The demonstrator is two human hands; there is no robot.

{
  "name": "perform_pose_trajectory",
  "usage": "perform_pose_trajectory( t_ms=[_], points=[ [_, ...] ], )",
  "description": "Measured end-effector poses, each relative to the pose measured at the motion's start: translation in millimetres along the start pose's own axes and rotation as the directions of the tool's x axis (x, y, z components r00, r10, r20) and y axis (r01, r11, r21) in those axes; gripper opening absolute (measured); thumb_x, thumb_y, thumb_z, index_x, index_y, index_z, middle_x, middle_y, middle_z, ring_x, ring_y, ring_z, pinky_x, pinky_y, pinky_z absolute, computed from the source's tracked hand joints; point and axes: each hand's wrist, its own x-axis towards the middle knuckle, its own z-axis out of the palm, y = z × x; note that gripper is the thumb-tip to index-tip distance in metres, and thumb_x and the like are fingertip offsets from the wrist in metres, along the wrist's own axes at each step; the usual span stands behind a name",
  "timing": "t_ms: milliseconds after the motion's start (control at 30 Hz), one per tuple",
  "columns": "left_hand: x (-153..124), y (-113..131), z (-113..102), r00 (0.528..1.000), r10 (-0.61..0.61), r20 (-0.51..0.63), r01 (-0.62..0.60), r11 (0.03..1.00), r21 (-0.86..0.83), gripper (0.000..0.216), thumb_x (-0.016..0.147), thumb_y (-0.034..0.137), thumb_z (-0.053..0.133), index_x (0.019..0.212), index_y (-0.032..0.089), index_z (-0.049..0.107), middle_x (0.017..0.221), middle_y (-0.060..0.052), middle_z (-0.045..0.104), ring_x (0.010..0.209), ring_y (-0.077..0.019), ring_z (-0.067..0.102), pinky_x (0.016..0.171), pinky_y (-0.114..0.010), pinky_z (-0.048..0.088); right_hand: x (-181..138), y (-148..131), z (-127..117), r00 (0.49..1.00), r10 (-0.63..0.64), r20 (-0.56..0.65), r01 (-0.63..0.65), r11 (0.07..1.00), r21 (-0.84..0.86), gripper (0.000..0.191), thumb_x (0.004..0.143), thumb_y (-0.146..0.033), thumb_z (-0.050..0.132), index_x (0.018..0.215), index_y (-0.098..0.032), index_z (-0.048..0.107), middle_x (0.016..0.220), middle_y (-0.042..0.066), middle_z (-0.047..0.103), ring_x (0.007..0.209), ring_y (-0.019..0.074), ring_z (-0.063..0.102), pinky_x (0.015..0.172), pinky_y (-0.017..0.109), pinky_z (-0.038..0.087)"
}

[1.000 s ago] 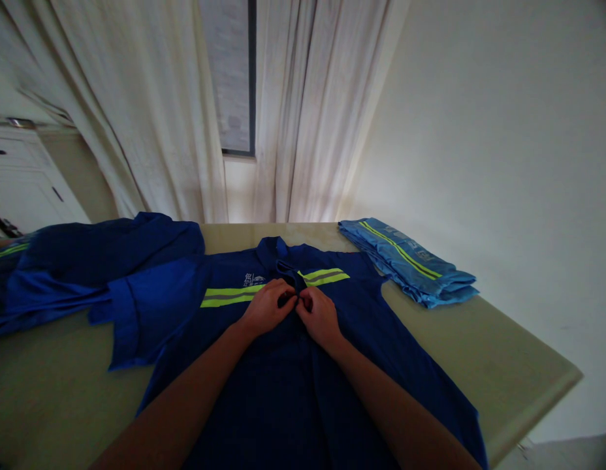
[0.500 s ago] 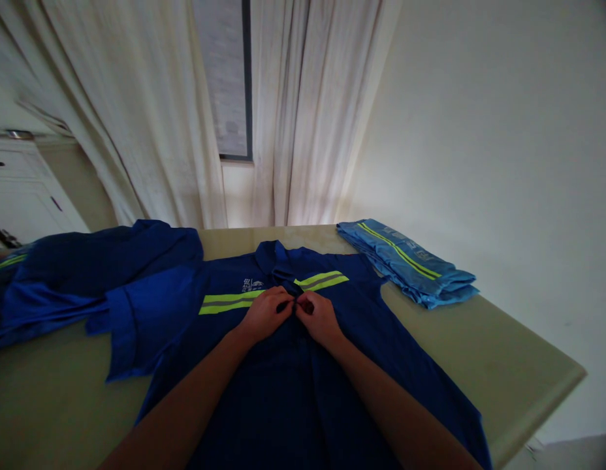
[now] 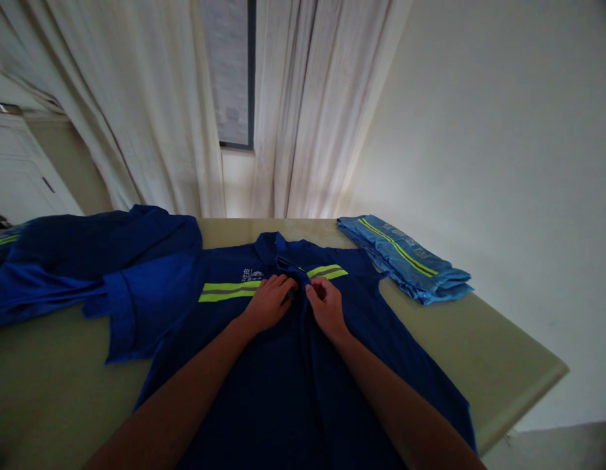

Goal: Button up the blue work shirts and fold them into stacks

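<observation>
A dark blue work shirt [image 3: 264, 385] lies spread front side up, its collar at the far end. Yellow-green reflective bands cross its chest, and a white printed logo sits above the left band. My right hand [image 3: 327, 303] pinches the edge of the front placket and holds it slightly raised. My left hand [image 3: 270, 301] is closed at the other side of the front opening, just below the logo, its fingertips on the cloth. Whether a button is between the fingers is hidden.
More dark blue garments [image 3: 111, 241] lie heaped at the left. A folded lighter blue garment [image 3: 405, 254] with a yellow stripe rests at the right of the table [image 3: 503, 352]. Curtains [image 3: 151, 111] hang behind, and a white cabinet [image 3: 23, 163] stands far left.
My hands have moved slightly apart. The placket edge is now lifted and turned up in my right hand. The whole view has shifted a little.
</observation>
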Motion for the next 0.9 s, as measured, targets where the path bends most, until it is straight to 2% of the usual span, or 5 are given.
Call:
perform_pose_trajectory(
  t_ms=[133, 233, 367, 567, 900],
  points=[
    [0.0, 0.2, -0.7, 0.995, 0.064, 0.075, -0.070, 0.995, 0.077, 0.022, 0.090, 0.011, 0.055, 0.099, 0.025, 0.070, 0.107, -0.008, 0.065, 0.099, -0.0271, 0.057, 0.083, -0.039, 0.043, -8.4, -14.4, -6.5, 0.999, -0.035, 0.008, 0.035, 0.999, -0.019, 0.023, 0.093, -0.043, 0.058, 0.095, -0.020, 0.063, 0.079, 0.001, 0.067, 0.065, 0.0157, 0.060, 0.061, 0.026, 0.047],
    [3.2, -5.6, 1.6, 0.996, 0.056, 0.074, -0.063, 0.993, 0.098, 0.019, 0.091, 0.012, 0.055, 0.098, 0.023, 0.068, 0.104, -0.008, 0.064, 0.096, -0.0261, 0.058, 0.081, -0.039, 0.042, -23.1, -23.5, -13.0, 0.986, -0.030, 0.166, 0.059, 0.983, -0.172, 0.022, 0.093, -0.043, 0.062, 0.100, -0.022, 0.063, 0.083, 0.001, 0.069, 0.071, 0.0160, 0.064, 0.065, 0.026, 0.048],
    [13.7, -19.6, 4.0, 0.998, 0.048, 0.029, -0.051, 0.992, 0.112, 0.014, 0.093, 0.017, 0.055, 0.097, 0.022, 0.068, 0.105, -0.009, 0.064, 0.098, -0.0270, 0.057, 0.083, -0.039, 0.043, -37.3, -28.6, -12.3, 0.926, -0.018, 0.378, 0.241, 0.799, -0.551, 0.027, 0.080, -0.043, 0.080, 0.088, -0.023, 0.065, 0.090, 0.004, 0.068, 0.082, 0.0208, 0.064, 0.069, 0.030, 0.045],
    [29.3, -27.8, -1.0, 1.000, 0.018, -0.009, -0.016, 0.982, 0.191, 0.019, 0.094, 0.015, 0.055, 0.103, 0.022, 0.070, 0.106, -0.012, 0.065, 0.101, -0.0299, 0.057, 0.090, -0.044, 0.041, -31.4, -30.1, 2.0, 0.921, -0.009, 0.388, 0.314, 0.605, -0.731, 0.005, 0.091, -0.021, 0.064, 0.088, -0.021, 0.068, 0.095, 0.009, 0.068, 0.084, 0.0223, 0.065, 0.063, 0.030, 0.040],
    [-0.8, 32.5, 5.2, 0.971, -0.145, -0.191, 0.170, 0.978, 0.122, 0.019, 0.102, 0.025, 0.048, 0.103, 0.022, 0.067, 0.109, -0.009, 0.068, 0.103, -0.0275, 0.057, 0.090, -0.043, 0.039, -25.1, -3.6, -7.5, 0.980, -0.071, 0.185, 0.134, 0.927, -0.351, 0.005, 0.082, -0.016, 0.066, 0.081, -0.020, 0.065, 0.084, 0.002, 0.068, 0.075, 0.0169, 0.064, 0.071, 0.028, 0.045]
  ],
)
